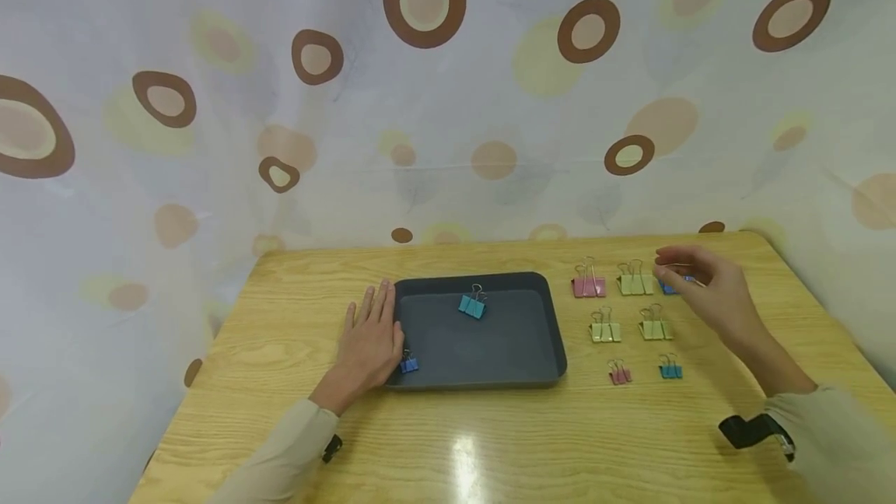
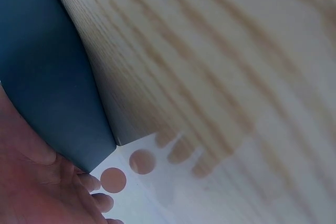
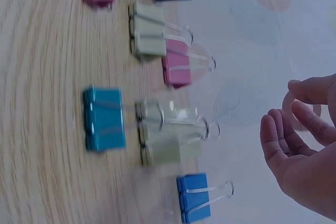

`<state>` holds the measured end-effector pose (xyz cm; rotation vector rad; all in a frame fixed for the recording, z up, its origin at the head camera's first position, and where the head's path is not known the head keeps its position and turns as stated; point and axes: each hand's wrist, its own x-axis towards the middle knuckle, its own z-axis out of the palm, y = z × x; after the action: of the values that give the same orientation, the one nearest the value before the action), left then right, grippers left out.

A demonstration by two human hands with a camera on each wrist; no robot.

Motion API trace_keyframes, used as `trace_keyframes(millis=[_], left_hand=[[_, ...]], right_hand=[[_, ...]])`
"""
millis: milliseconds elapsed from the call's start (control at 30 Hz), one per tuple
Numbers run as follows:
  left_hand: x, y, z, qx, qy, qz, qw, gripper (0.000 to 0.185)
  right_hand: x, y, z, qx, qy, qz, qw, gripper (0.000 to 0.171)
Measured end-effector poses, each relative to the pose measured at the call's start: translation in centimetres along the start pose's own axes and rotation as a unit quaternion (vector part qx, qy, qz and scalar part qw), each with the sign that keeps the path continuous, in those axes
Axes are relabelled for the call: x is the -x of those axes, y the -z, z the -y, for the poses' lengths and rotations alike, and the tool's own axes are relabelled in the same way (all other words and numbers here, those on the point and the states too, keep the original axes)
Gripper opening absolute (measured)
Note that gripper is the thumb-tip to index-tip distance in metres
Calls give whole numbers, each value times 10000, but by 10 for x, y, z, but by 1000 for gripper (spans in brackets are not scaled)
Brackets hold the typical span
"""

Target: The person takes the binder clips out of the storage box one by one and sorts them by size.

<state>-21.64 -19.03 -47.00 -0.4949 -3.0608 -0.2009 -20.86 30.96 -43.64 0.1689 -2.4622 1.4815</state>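
Observation:
My left hand [image 1: 369, 341] lies with straight fingers along the left wall of a dark grey tray [image 1: 483, 364], the thumb at its rim. In the tray sit a teal binder clip [image 1: 472, 306] near the back and a small blue binder clip [image 1: 409, 363] by my thumb. My right hand [image 1: 710, 294] hovers at the back right, fingers bent and apart from the thumb, holding nothing. It partly covers a blue binder clip [image 1: 679, 285] in the head view. The right wrist view shows that blue clip [image 3: 194, 199] standing on the table, away from the fingers [image 3: 286, 140].
Right of the tray, more binder clips stand in rows: a large pink clip [image 1: 589, 286], a pale yellow clip [image 1: 635, 284], two more pale yellow ones, a small pink clip [image 1: 620, 373] and a small teal clip [image 1: 670, 369]. A patterned curtain [image 1: 448, 99] hangs behind the wooden table [image 1: 420, 434].

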Motion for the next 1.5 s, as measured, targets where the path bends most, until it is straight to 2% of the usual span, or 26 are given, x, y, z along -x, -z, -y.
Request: trace_keyframes(millis=[100,333,433,733,967,1267,1500], left_hand=[[0,0,0,2,-13,8,10000,63],[0,3,-2,39,-8,44,10000,63],[0,3,-2,61,25,80,9999,63],[1,1,-2,126,1,19,9999,63],[0,1,-2,60,-14,0,10000,64],[-1,2,-1,84,-13,10,10000,64],[-1,2,0,68,-1,51,10000,64]], right_hand=[[4,-10,9,-64,37,32,10000,31],[11,-33,29,-351,539,200,9977,31],[14,-43,37,-526,546,273,9968,31],[20,-76,55,-874,444,422,9943,31],[21,-111,66,-1231,430,680,9891,30],[15,-155,77,-994,166,1053,9893,37],[10,-176,76,-944,42,1173,9886,37]])
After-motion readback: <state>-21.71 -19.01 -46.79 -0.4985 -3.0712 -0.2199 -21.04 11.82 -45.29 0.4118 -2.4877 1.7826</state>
